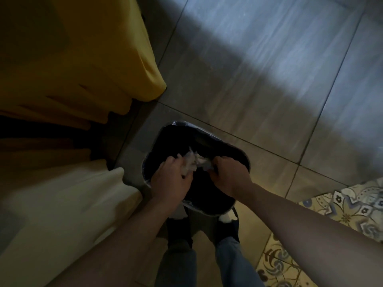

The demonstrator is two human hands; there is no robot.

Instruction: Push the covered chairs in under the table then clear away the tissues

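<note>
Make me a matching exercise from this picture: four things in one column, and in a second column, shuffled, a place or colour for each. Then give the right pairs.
Things:
1. tissues
2. bin
3. yellow cover
4. patterned tiles

Places or colours:
A. floor at lower right
B. draped at upper left
C. white, crumpled, held between the left hand and the right hand
D. dark-lined, on the floor in front of the person's feet

Pairs: 1-C, 2-D, 3-B, 4-A
</note>
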